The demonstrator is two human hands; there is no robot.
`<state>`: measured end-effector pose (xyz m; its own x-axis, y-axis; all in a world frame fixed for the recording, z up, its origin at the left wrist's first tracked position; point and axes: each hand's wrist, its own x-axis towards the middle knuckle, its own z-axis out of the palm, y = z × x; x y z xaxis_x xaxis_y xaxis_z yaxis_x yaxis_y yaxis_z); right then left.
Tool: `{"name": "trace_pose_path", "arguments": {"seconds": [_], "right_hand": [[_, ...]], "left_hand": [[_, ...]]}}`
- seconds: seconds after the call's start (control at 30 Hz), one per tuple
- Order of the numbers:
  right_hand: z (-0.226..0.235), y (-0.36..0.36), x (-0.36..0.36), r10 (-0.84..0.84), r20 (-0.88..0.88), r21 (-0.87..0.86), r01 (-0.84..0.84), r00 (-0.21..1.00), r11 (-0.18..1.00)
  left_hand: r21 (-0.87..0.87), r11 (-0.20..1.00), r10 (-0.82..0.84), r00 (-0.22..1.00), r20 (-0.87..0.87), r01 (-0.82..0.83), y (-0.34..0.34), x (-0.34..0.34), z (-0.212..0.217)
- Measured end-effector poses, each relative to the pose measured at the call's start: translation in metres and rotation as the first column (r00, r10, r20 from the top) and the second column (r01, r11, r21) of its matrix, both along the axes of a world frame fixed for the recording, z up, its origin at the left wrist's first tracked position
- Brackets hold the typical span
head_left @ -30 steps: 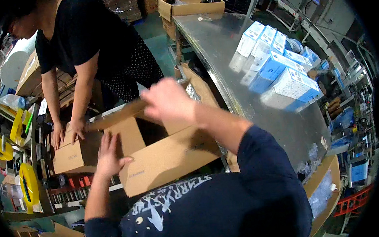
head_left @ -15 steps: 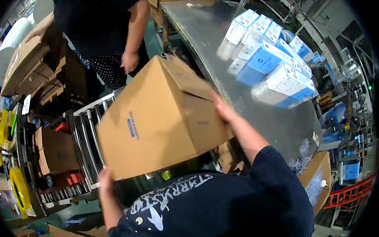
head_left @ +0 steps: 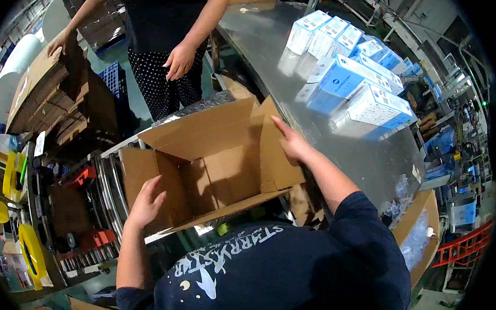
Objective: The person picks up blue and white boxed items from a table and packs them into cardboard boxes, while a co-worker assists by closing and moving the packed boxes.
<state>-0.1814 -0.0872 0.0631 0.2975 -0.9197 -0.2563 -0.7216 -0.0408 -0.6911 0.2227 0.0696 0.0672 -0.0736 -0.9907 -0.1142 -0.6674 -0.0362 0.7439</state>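
In front of me an open cardboard box (head_left: 220,171) stands upright, its top flaps spread outward and its bare inside showing. At its left side my left hand (head_left: 145,204) is open, fingers apart, over the left flap (head_left: 139,176); whether it touches the flap I cannot tell. My right hand (head_left: 294,143) lies against the outer edge of the right flap (head_left: 275,159), fingers stretched out and not wrapped round it. The box sits at the end of a roller conveyor (head_left: 112,183), beside a metal table.
Several blue and white cartons (head_left: 345,78) stand on the metal table (head_left: 354,168) at right. A co-worker (head_left: 175,37) stands across, one hand on stacked flattened cardboard (head_left: 48,90). Yellow tape rolls (head_left: 32,253) hang at left. An open carton (head_left: 420,238) holds clear plastic at lower right.
The box has turned from tilted, with its closed side toward me, to upright with its open top facing up. Both my hands have loosened from it. The co-worker has shifted right.
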Motion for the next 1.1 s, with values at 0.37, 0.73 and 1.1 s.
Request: {"name": "trace_pose_path", "arguments": {"seconds": [0.37,0.73,1.1], "right_hand": [[-0.123,0.058,0.004,0.287,-0.163,0.396,-0.204,0.944,0.895],[0.105,-0.112,-0.332,-0.138,-0.76,-0.244,-0.083,0.635,0.966],[0.057,-0.194,-0.342,-0.411,-0.624,-0.608,-0.082,0.665,0.79]], "left_hand": [[0.123,0.984,0.158,0.955,-0.251,-0.13,0.039,0.043,-0.156],[0.821,0.374,-0.92,0.287,0.269,0.431,-0.142,-0.15,-0.006],[0.096,0.939,-0.148,0.639,-0.755,0.331,-0.286,-0.492,0.016]]}}
